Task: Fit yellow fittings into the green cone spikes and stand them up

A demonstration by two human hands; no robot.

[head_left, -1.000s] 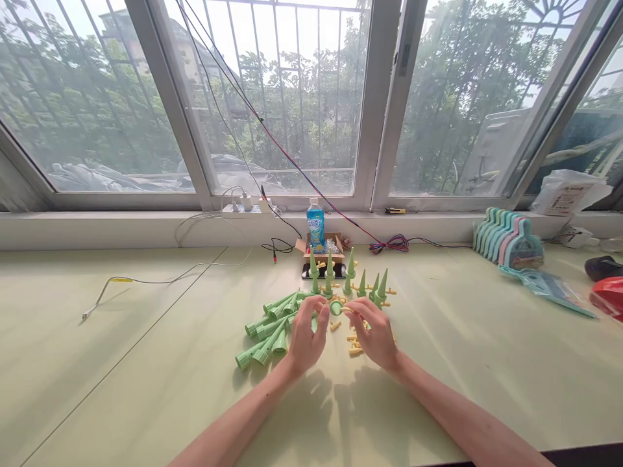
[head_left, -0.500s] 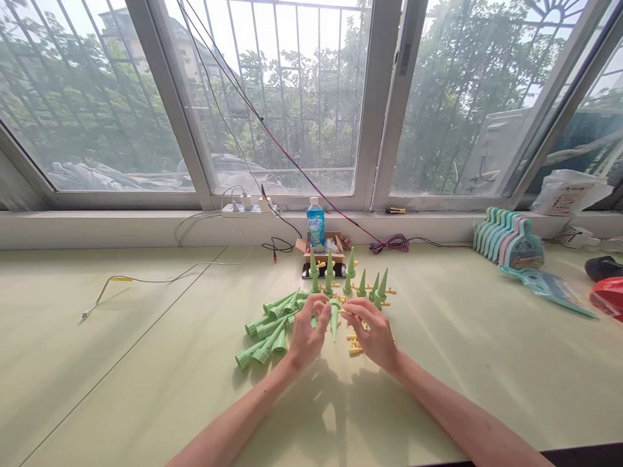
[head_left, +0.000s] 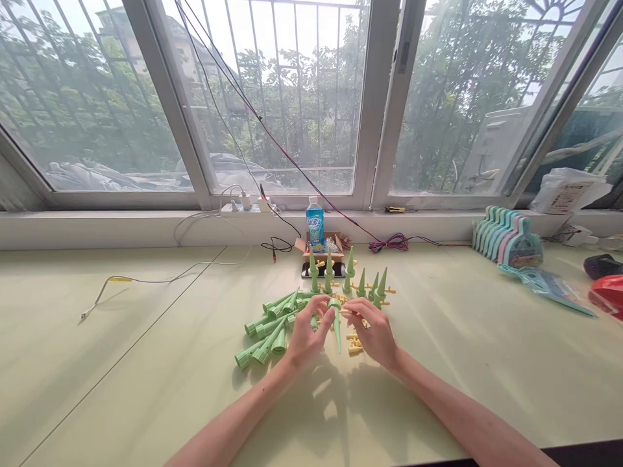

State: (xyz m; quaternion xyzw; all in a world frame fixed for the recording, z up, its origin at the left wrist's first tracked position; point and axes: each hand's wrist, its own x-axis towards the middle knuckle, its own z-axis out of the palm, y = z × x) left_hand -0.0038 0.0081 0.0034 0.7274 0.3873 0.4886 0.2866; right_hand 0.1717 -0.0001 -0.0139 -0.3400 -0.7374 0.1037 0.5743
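My left hand (head_left: pixel 311 331) pinches a green plastic spike (head_left: pixel 337 329) by its wide collar, with the tapered tip pointing down toward me. Close on its right, my right hand (head_left: pixel 372 329) has thumb and fingers closed on a small yellow plastic valve piece (head_left: pixel 346 311), held against or just beside the collar; contact is hard to make out. Left of my hands lies a pile of loose green spikes (head_left: pixel 265 331). Several yellow valve pieces (head_left: pixel 355 349) lie under and beside my right hand. Beyond, green spikes with yellow pieces fitted (head_left: pixel 329 271) stand point up.
A blue bottle (head_left: pixel 315 224) stands in a small open carton (head_left: pixel 335 256) by the sill, with a dark phone (head_left: pixel 306 272) before it. Cables (head_left: pixel 396 242) lie along the back. Teal and pink plastic items (head_left: pixel 511 240) stand at the right, near a red object (head_left: pixel 607 293).
The held spike has tilted, its tip swinging slightly right and nearer to me. My left thumb has shifted onto its collar. The right hand has barely moved.
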